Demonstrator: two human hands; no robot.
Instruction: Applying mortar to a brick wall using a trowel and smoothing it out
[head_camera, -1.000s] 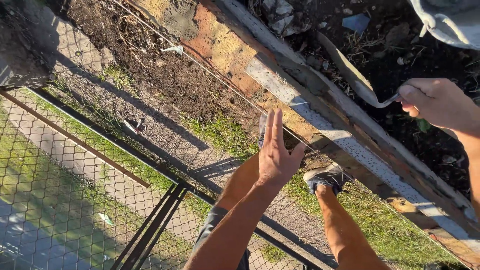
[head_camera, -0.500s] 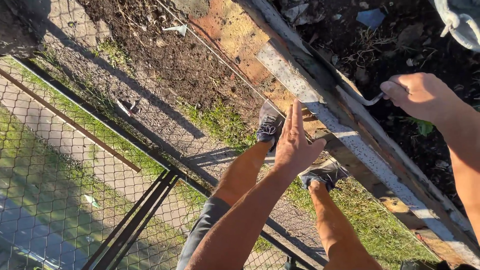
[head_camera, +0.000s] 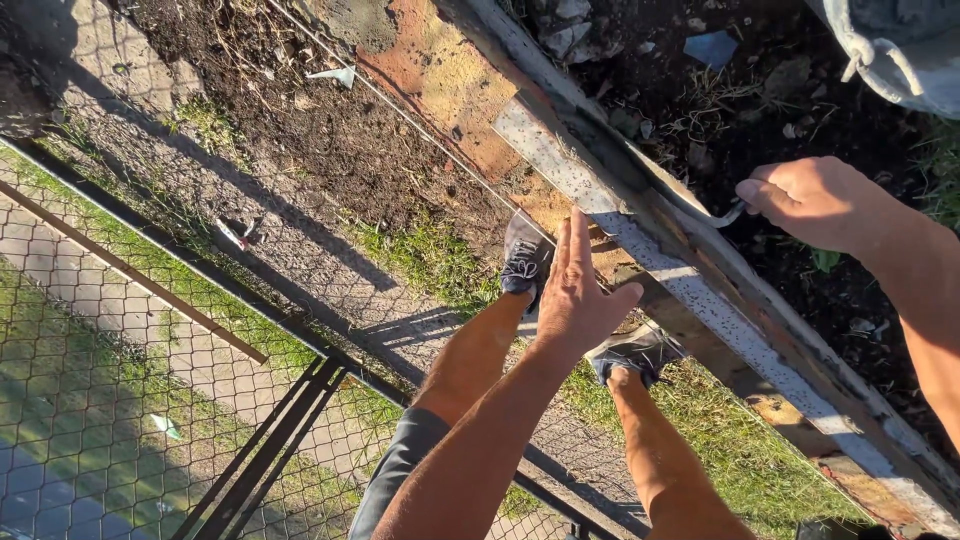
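Two hands work: right hand (head_camera: 815, 200) at two o'clock grips a trowel (head_camera: 690, 205); left hand (head_camera: 578, 290) flat open, empty, beside the mortared board (head_camera: 700, 300).

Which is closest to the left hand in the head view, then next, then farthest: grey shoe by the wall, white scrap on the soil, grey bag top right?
From the left hand:
1. Grey shoe, just left of the fingers, at the foot of the wall.
2. White scrap, up and to the left on the bare soil.
3. Grey bag, far top right corner, beyond the right hand.
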